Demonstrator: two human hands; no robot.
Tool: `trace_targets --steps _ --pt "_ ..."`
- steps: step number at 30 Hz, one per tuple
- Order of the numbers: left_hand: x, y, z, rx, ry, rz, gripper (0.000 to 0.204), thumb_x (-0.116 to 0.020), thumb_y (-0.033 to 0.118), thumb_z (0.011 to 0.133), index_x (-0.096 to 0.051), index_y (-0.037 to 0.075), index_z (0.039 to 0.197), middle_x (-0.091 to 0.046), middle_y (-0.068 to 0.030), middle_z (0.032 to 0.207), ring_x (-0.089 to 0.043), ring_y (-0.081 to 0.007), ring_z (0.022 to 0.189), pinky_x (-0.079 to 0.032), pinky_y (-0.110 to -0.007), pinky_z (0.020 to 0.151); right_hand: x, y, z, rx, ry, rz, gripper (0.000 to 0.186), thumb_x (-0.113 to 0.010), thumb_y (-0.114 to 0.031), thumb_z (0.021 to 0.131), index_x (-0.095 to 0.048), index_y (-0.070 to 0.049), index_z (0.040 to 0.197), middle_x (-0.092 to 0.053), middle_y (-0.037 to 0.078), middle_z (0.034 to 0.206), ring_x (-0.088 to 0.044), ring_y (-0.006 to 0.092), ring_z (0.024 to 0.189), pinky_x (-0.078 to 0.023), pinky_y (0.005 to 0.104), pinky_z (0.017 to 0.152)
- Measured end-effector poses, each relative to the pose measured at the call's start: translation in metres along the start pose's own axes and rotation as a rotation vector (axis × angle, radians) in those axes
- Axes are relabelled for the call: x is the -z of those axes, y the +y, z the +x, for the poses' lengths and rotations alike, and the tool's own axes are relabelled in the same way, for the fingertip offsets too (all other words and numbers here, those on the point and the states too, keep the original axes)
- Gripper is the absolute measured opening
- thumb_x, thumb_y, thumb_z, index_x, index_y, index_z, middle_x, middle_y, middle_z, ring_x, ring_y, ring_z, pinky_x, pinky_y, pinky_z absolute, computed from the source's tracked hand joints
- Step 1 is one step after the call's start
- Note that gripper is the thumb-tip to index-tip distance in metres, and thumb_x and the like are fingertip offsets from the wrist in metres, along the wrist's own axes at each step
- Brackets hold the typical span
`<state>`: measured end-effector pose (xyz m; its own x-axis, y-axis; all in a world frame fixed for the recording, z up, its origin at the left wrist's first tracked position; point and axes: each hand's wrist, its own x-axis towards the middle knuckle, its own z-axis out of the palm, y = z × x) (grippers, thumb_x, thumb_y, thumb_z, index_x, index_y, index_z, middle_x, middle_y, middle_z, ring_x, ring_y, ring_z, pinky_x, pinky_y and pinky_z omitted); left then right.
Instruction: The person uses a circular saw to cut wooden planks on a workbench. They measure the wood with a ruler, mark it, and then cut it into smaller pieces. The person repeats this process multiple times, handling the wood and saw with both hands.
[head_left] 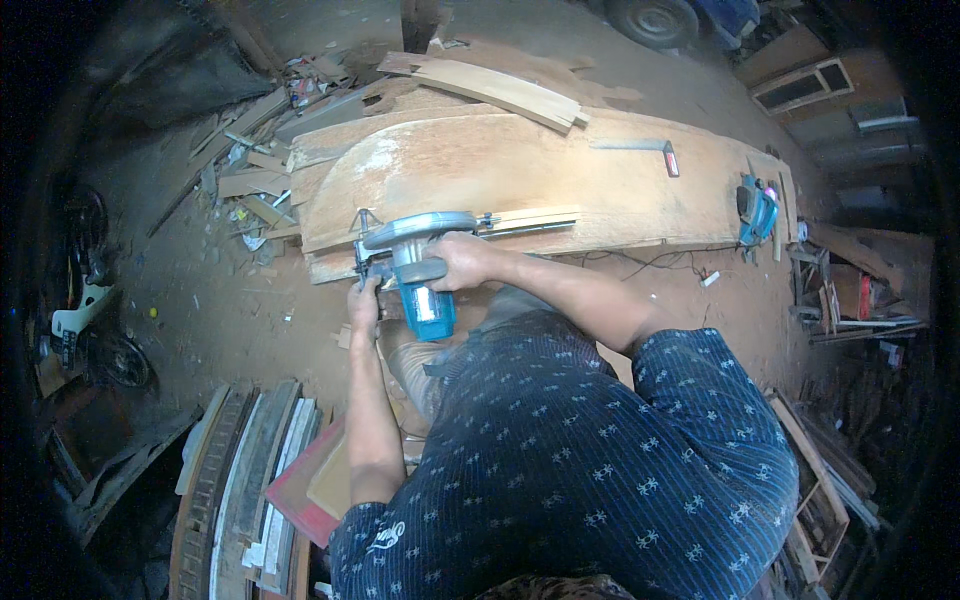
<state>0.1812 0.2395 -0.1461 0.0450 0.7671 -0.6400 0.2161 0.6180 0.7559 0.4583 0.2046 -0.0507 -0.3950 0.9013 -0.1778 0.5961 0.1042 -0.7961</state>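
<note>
Head view: right hand [455, 262] clenched on circular saw [415, 265] handle, left hand [363, 300] gripping saw's base edge, saw at near-left edge of wood slab [520, 185]. Risk: left fingers near blade; cord [650, 262] could snag.

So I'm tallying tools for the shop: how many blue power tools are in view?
2. A blue circular saw sits under both hands at the wide wooden board's near edge; another blue power tool sits at its right end. Clutter may hide more.
</note>
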Motion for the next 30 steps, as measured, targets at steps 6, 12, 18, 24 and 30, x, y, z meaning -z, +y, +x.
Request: trace_targets --steps 6,12,18,24,30 --pt "0.003 -0.001 0.005 0.004 -0.017 0.020 0.022 -0.065 0.031 0.093 -0.065 0.009 0.091 -0.053 0.0027 0.064 -0.047 -0.0087 0.047 -0.038 -0.027 0.042 -0.001 -0.005 0.002 0.006 0.007 0.023 0.038 -0.080 -0.033 0.072 -0.072 -0.002 0.090 -0.071 0.025 0.091 -0.069 0.0432 0.090 -0.054 0.0512 0.083" --pt "0.012 -0.007 0.009 0.005 0.023 0.065 0.022 -0.065 0.031 0.093 -0.065 0.009 0.094 -0.052 0.0029 0.064 -0.048 -0.0092 0.047 -0.040 -0.028 0.042 0.000 -0.012 0.008 -0.007 -0.029 0.023 0.040 -0.080 -0.035 0.072 -0.071 -0.001 0.090 -0.071 0.025 0.091 -0.068 0.0436 0.090 -0.054 0.0516 0.082" --pt "0.006 0.019 -0.005 0.062 0.105 0.053 0.025 -0.068 0.034 0.090 -0.070 0.009 0.090 -0.055 0.0034 0.063 -0.050 -0.0089 0.046 -0.040 -0.028 0.041 -0.006 -0.010 0.018 0.076 0.003 -0.006 0.041 -0.079 -0.038 0.075 -0.068 0.000 0.086 -0.070 0.025 0.087 -0.068 0.0430 0.085 -0.053 0.0509 0.079" --pt "0.053 0.008 0.015 0.015 0.112 -0.016 0.023 -0.068 0.031 0.090 -0.068 0.008 0.094 -0.055 0.0023 0.066 -0.049 -0.0095 0.047 -0.040 -0.029 0.040 -0.026 -0.034 0.056 0.087 -0.047 -0.005 0.050 -0.079 -0.043 0.075 -0.072 0.000 0.100 -0.072 0.024 0.094 -0.069 0.0430 0.090 -0.054 0.0503 0.082" --pt "0.147 -0.019 0.034 0.002 0.186 0.034 0.029 -0.064 0.038 0.092 -0.069 0.009 0.090 -0.055 0.0004 0.068 -0.051 -0.0116 0.054 -0.039 -0.030 0.045 -0.066 -0.086 0.124 0.025 -0.171 -0.049 0.060 -0.081 -0.051 0.076 -0.074 0.003 0.101 -0.073 0.027 0.094 -0.072 0.0401 0.088 -0.056 0.0481 0.083"
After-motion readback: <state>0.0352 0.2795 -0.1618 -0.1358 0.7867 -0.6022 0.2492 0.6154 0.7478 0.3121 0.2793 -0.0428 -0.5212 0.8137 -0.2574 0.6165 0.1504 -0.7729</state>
